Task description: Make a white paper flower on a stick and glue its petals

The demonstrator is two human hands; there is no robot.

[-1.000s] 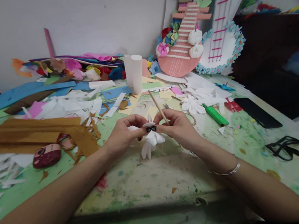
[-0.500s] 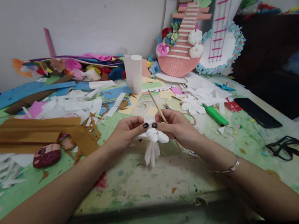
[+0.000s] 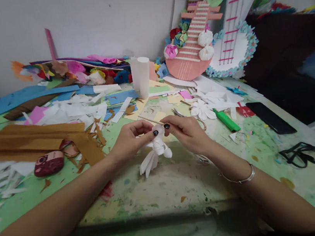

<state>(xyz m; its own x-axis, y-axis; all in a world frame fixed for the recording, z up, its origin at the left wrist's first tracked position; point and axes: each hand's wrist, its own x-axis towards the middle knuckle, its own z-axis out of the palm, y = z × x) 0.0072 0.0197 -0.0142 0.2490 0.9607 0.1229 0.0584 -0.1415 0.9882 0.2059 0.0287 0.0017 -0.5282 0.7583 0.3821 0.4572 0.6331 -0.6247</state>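
Observation:
My left hand (image 3: 133, 140) pinches a white paper flower (image 3: 158, 146) by one of its upper petals; its lower petals hang down over the table. My right hand (image 3: 187, 131) is closed on a thin wooden stick (image 3: 149, 120), held between thumb and fingers near the flower's top. The stick slants up to the left, above the left fingertips. Whether the right fingers also touch the paper I cannot tell. Behind the right hand lies a pair of scissors (image 3: 178, 112), partly hidden. Another white paper flower (image 3: 202, 109) rests on the table beyond it.
A green tube (image 3: 226, 120), a black phone (image 3: 270, 117) and black-framed glasses (image 3: 302, 155) lie on the right. Brown paper (image 3: 31, 137), white scraps (image 3: 68, 111) and a maroon case (image 3: 48, 163) are on the left. A white paper roll (image 3: 144, 77) stands behind; paper instruments (image 3: 189, 66) lean at the wall.
The stick has swung from steep between the hands to nearly level, pointing left. My right fingers have shifted their grip, and the flower has tilted, its lower petals moving left.

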